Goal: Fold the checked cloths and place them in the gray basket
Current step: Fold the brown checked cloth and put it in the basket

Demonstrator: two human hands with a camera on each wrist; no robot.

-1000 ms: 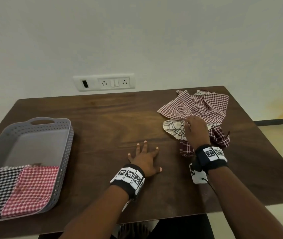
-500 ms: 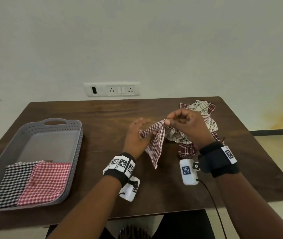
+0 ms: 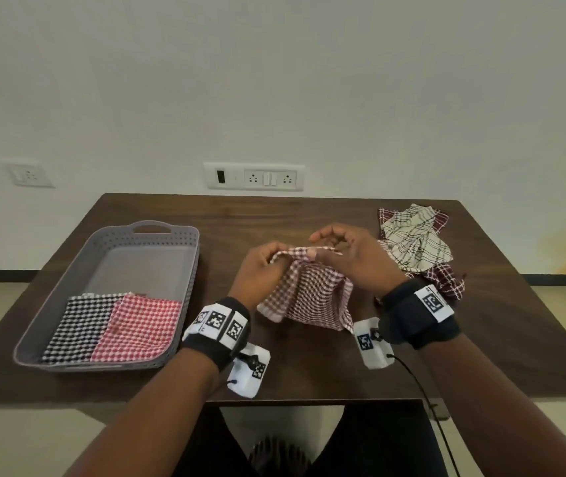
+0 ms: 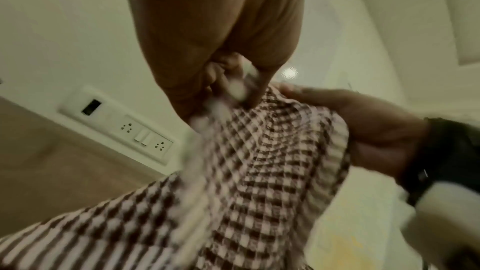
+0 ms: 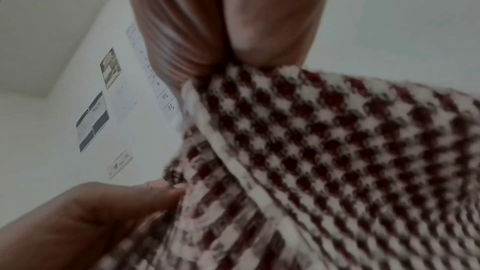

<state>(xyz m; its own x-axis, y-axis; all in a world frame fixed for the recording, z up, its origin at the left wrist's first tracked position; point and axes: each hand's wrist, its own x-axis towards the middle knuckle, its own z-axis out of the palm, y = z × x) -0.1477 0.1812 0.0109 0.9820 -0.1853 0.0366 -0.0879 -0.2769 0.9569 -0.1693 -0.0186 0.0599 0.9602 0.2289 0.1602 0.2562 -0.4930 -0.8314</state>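
A maroon-and-white checked cloth [image 3: 305, 294] hangs above the middle of the table, held up by its top edge. My left hand [image 3: 261, 266] pinches that edge at its left end, and my right hand [image 3: 340, 256] pinches it just to the right. Both wrist views show the same cloth [image 4: 272, 161] [image 5: 324, 151] draping down from pinched fingers. The gray basket [image 3: 157, 232] sits at the table's left and holds a folded black checked cloth [image 3: 78, 325] beside a folded red checked cloth [image 3: 137, 328]. A heap of unfolded cloths [image 3: 416, 242] lies at the far right.
The dark wooden table [image 3: 274, 211] stands against a white wall with a socket panel [image 3: 254, 176]. A dark red checked cloth [image 3: 447, 280] pokes out of the heap beside my right wrist. A cable [image 3: 422, 390] runs from my right wrist over the table's front edge.
My right hand took the maroon checked cloth off the heap and carried it to the table's middle. My left hand rose from the table and took hold of the cloth's top edge.
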